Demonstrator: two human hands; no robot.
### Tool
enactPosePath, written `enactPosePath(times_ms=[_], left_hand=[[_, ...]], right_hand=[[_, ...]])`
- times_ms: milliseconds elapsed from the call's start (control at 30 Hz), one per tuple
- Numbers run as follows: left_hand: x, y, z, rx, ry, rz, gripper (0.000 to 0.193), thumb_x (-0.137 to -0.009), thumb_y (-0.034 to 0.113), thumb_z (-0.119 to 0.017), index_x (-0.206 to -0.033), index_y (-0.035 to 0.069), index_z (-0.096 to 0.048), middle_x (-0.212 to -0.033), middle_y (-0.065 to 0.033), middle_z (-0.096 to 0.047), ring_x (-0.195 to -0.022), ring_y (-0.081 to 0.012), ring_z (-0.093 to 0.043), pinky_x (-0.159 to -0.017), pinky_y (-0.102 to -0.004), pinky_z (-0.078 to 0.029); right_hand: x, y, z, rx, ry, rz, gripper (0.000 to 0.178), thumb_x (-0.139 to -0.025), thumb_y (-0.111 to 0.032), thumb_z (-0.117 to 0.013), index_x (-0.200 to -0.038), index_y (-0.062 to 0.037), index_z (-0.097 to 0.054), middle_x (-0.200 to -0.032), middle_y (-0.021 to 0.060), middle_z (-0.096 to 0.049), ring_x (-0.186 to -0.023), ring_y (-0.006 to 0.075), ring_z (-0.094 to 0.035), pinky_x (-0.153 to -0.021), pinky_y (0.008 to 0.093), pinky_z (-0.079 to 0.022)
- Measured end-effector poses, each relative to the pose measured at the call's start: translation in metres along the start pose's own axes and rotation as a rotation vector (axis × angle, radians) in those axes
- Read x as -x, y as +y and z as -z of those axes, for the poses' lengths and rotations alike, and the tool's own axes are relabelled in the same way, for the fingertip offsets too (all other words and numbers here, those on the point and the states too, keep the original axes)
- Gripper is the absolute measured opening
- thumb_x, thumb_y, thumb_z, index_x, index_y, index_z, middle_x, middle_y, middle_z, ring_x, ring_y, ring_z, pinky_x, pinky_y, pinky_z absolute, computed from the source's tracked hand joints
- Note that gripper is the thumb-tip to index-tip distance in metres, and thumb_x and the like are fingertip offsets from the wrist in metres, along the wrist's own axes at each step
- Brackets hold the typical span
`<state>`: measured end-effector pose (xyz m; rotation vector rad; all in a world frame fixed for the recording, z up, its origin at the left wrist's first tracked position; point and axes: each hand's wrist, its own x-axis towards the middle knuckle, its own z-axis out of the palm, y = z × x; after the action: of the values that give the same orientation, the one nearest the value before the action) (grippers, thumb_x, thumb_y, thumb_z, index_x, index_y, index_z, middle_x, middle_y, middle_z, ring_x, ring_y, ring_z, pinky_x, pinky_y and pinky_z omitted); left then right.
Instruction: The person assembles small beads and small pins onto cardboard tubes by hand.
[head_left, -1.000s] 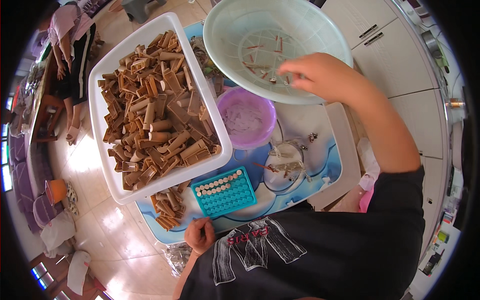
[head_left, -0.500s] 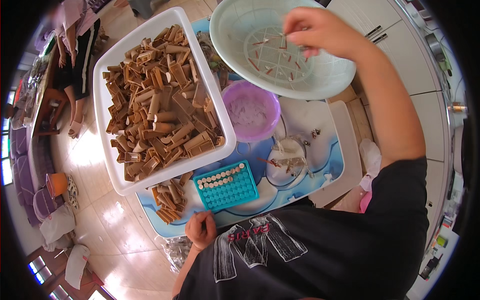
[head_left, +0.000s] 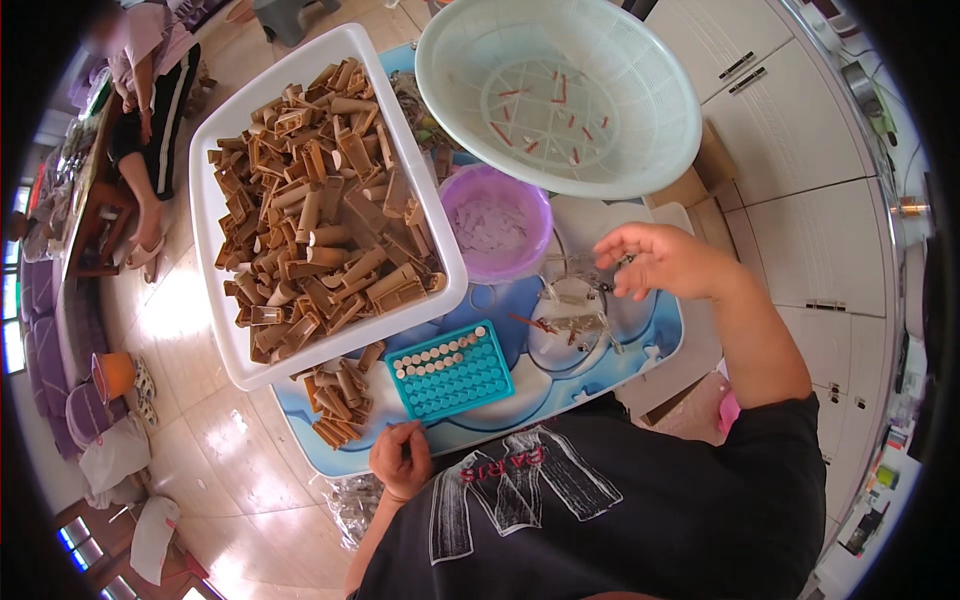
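My right hand (head_left: 660, 265) hovers over the right part of the blue-and-white table, its fingers apart and curved above a few small dark metal pieces (head_left: 624, 261). Beside it lies a cluster of thin clear pieces (head_left: 578, 322) with reddish-brown strips. My left hand (head_left: 400, 462) rests curled at the table's near edge; whatever its fingers may hold is hidden. Just beyond it sits a teal tray (head_left: 455, 388) of round sockets, with pale round pieces filling its far rows. A small pile of brown plastic pieces (head_left: 340, 405) lies left of the tray.
A big white tub (head_left: 455, 270) heaped with brown plastic casings stands at the left. A purple bowl (head_left: 545, 215) holds pale translucent pieces. Behind it is a pale green basket (head_left: 660, 150) with red strips inside. White cabinets (head_left: 800, 230) line the right; another person (head_left: 150, 100) sits far left.
My right hand has come down from above the pale green basket to the small metal pieces on the table, its fingers now spread. My left hand stays where it was.
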<state>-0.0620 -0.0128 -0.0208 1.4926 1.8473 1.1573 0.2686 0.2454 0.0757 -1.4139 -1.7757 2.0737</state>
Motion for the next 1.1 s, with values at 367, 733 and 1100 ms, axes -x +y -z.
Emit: enactPosePath(times_ms=[367, 733, 1100], left_hand=[[0.001, -0.001, 0.0, 0.021, 0.019, -0.027, 0.014, -0.075, -0.009, -0.059, -0.086, -0.001, -0.06, -0.067, -0.0104, -0.059, -0.052, -0.0195, -0.054, -0.048, -0.0272, -0.041], [0.001, -0.004, 0.001, 0.024, 0.042, -0.087, 0.016, -0.074, -0.008, -0.061, -0.087, 0.0, -0.06, -0.066, -0.0101, -0.058, -0.051, -0.0209, -0.054, -0.047, -0.028, -0.041], [0.0, -0.004, 0.002, 0.033, 0.029, -0.106, 0.015, -0.074, -0.007, -0.061, -0.086, 0.001, -0.059, -0.067, -0.0104, -0.06, -0.051, -0.021, -0.055, -0.047, -0.028, -0.042]], right_hand=[[-0.048, -0.006, 0.026, -0.92, 0.25, 0.051, 0.057, -0.092, -0.038, -0.045, -0.125, 0.008, -0.041, -0.103, 0.0248, -0.061, -0.08, 0.0258, -0.067, -0.059, 0.0249, -0.056], [-0.093, -0.064, 0.081, -0.402, 1.018, 0.547, 0.04, -0.084, -0.006, -0.049, -0.12, 0.0095, -0.042, -0.116, 0.0193, -0.053, -0.093, 0.0308, -0.061, -0.074, 0.0361, -0.057], [-0.164, -0.069, 0.066, -0.065, 1.076, 0.44, 0.059, -0.08, -0.01, -0.05, -0.134, -0.0005, -0.026, -0.111, 0.0212, -0.055, -0.087, 0.028, -0.063, -0.064, 0.0338, -0.057]])
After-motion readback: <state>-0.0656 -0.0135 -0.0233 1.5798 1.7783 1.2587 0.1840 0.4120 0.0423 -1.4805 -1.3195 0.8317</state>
